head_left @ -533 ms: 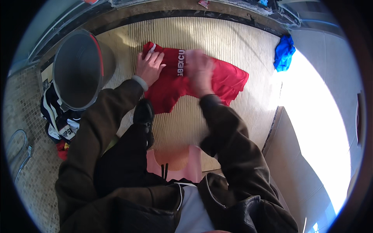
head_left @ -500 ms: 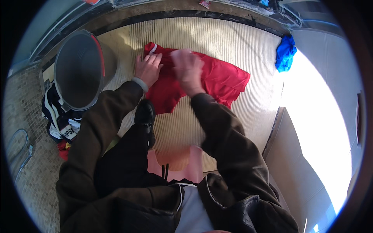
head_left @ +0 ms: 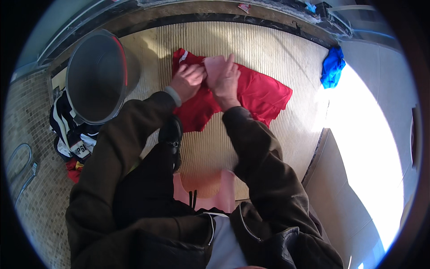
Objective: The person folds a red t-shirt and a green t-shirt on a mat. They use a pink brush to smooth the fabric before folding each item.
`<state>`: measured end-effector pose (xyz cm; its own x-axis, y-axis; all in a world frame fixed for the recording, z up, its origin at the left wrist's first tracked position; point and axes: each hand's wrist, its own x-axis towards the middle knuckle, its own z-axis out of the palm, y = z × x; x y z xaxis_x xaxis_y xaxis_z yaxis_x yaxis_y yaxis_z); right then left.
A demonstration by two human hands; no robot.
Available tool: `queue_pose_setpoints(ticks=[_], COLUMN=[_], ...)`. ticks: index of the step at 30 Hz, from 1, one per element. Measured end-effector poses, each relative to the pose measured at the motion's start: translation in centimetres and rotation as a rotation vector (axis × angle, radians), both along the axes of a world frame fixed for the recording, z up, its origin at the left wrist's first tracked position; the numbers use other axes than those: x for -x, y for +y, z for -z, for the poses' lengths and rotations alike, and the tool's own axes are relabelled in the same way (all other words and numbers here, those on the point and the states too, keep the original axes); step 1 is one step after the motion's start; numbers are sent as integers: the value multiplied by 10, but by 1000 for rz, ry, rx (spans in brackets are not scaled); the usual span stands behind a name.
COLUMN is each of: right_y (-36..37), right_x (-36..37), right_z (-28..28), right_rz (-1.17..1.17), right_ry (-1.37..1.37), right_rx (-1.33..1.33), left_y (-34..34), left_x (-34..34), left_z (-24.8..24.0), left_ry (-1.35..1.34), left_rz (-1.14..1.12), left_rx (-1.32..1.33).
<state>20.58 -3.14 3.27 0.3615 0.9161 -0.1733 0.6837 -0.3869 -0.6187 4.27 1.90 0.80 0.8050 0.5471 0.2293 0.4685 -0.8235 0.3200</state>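
A red garment with a small white stripe near its far left corner lies spread on the beige ribbed surface. My right hand is over its middle, gripping a flat pale pink piece; whether that is soap or a pad I cannot make out. Close by on the left, my left hand has its fingers curled against the red cloth, slightly blurred, and seems to pinch a bit of it. The fingertips nearly meet the pink piece.
A grey bucket with a red patch on its rim stands at the left. Dark and white clothes are piled beside it. Blue cloth lies at the far right. My black shoe and a pink stool are nearer me.
My left hand has gone from fingers spread on the garment to curled, and shifted right toward the right hand. The right hand's blur has eased, showing the pink piece.
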Motion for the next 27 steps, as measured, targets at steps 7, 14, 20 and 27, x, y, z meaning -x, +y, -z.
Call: queue_pose_setpoints(ticks=[7, 14, 20, 27], right_y=[-20, 0, -14, -10], right_x=[-66, -26, -68, -79], right_z=[-5, 5, 2, -2], right_rz=[18, 16, 95, 89], right_ry=[-240, -135, -21, -94], right_rx=[287, 161, 290, 315], left_y=[-15, -16, -12, -23], left_x=[10, -7, -7, -40], left_z=[28, 14, 7, -8], left_ry=[289, 516, 646, 320], left_rz=[45, 36, 34, 176], left_rx=[-53, 56, 163, 198])
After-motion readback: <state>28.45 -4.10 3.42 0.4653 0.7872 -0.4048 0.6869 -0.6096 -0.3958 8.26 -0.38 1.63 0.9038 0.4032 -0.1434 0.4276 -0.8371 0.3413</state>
